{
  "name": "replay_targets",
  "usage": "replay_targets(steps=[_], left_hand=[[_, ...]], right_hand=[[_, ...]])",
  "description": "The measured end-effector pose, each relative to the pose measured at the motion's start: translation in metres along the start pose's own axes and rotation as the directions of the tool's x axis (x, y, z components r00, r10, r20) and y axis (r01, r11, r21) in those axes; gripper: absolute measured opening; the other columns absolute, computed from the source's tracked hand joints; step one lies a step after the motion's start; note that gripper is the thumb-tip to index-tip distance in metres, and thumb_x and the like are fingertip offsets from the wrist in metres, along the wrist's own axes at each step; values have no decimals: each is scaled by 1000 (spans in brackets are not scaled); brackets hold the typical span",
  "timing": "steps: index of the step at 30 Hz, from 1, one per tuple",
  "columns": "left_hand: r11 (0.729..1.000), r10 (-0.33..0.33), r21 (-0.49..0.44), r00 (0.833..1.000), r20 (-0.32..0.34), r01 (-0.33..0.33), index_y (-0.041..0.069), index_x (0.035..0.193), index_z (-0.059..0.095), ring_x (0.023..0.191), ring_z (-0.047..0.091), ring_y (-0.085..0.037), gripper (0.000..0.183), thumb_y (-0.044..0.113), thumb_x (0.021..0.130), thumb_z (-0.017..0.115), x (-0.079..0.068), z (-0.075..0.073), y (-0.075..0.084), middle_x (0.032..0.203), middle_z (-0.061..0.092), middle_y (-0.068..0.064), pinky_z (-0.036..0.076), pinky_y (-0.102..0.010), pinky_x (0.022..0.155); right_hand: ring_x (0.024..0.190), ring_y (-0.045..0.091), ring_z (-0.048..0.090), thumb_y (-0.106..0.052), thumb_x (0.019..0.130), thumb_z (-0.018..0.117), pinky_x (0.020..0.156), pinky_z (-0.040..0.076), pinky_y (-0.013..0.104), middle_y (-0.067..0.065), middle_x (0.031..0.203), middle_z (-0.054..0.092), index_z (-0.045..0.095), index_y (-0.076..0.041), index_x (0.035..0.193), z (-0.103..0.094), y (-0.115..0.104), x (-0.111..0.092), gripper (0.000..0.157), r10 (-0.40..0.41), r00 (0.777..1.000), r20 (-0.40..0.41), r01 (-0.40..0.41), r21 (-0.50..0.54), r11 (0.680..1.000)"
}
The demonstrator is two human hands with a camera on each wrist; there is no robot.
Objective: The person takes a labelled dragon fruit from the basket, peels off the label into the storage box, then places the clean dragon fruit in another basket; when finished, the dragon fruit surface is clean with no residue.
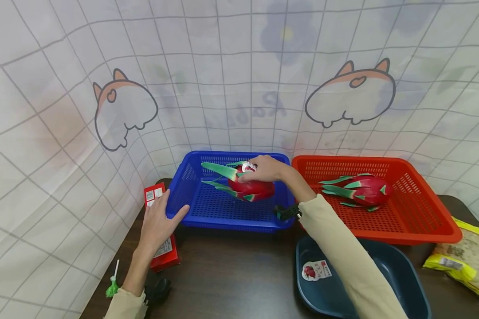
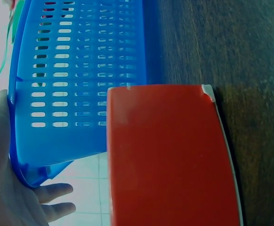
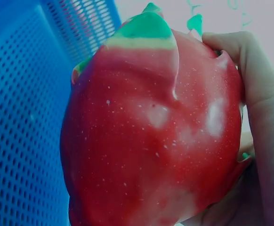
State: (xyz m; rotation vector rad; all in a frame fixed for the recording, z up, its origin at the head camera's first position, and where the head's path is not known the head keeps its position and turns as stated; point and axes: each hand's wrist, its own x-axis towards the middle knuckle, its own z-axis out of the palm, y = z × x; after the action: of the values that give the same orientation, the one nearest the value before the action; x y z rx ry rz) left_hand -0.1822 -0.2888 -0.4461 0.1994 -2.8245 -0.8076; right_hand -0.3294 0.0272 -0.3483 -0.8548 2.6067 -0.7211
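Observation:
My right hand [image 1: 265, 168] holds a red dragon fruit [image 1: 255, 190] with long green leaf tips over the blue basket [image 1: 219, 227]. A round label sticks to it beside the thumb. Seen from the right wrist, the dragon fruit [image 3: 146, 122] fills the view, with the fingers [image 3: 259, 70] around its side. At the basket's left front corner rests my left hand [image 1: 159, 221], fingers straight and thumb spread over the rim. From the left wrist, that hand [image 2: 10, 188] lies against the blue rim [image 2: 15, 141]. A second dragon fruit [image 1: 371, 190] lies in the red basket [image 1: 419, 221].
Under the left hand is a red box [image 1: 165, 257]; a green lollipop [image 1: 112, 287] lies nearer me. In front of the red basket stands a dark blue tray [image 1: 303, 288] holding a loose label [image 1: 316, 270]. A yellow packet [image 1: 463, 257] is at far right. Patterned cloth hangs behind.

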Motion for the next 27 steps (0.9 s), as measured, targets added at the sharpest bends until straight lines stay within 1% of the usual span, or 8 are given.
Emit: replay_targets(steps=[3,8,10,14,19,24,27], left_hand=[[1000,8,-5,1000,-12,-8,18,156,17,147,22,-41,94,71,86,49,0,1,0,160,26,-16,9,-64,118],[1000,16,0,999,-28,-16,18,156,19,146,24,-42,94,71,85,49,0,1,-1,159,28,-15,10,-64,118],[1000,15,3,999,-28,-15,18,156,19,146,24,-42,94,71,85,49,0,1,0,159,28,-15,11,-64,118],[1000,9,11,1000,-21,-9,19,157,17,146,23,-41,94,72,85,48,0,0,0,159,27,-15,10,-64,118],[1000,6,15,1000,-6,-6,19,157,15,147,22,-41,94,72,86,47,2,-1,0,160,26,-16,9,-63,119],[1000,9,19,1000,-6,-8,18,157,16,147,22,-41,95,72,85,47,2,-1,0,160,26,-16,9,-63,119],[1000,15,16,1000,-7,-15,17,156,18,146,24,-42,93,68,86,51,1,0,0,159,28,-17,9,-64,118]], right_hand=[[80,16,65,-58,82,63,68,57,26,5,99,68,62,-11,114,1,-5,-5,57,-1,999,-34,1,-3,1000],[83,17,65,-60,80,64,66,56,24,6,104,68,60,-9,122,4,-16,-16,66,11,997,-78,-15,-57,998],[84,16,64,-60,80,64,66,56,24,6,106,67,59,-9,126,4,-20,-21,69,18,996,-88,-24,-63,998],[86,16,64,-59,79,66,65,56,24,4,106,68,59,-10,125,3,-32,-34,67,20,994,-109,-26,-56,998],[86,16,63,-58,77,68,63,56,22,2,103,68,61,-13,120,8,-49,-49,62,2,992,-126,-10,-66,998],[92,16,61,-59,75,69,64,56,23,3,109,66,59,-13,126,16,-70,-68,70,-32,991,-131,19,-94,995],[95,16,60,-59,74,69,65,56,23,3,114,65,59,-13,130,25,-81,-80,73,-41,992,-121,27,-109,994]])
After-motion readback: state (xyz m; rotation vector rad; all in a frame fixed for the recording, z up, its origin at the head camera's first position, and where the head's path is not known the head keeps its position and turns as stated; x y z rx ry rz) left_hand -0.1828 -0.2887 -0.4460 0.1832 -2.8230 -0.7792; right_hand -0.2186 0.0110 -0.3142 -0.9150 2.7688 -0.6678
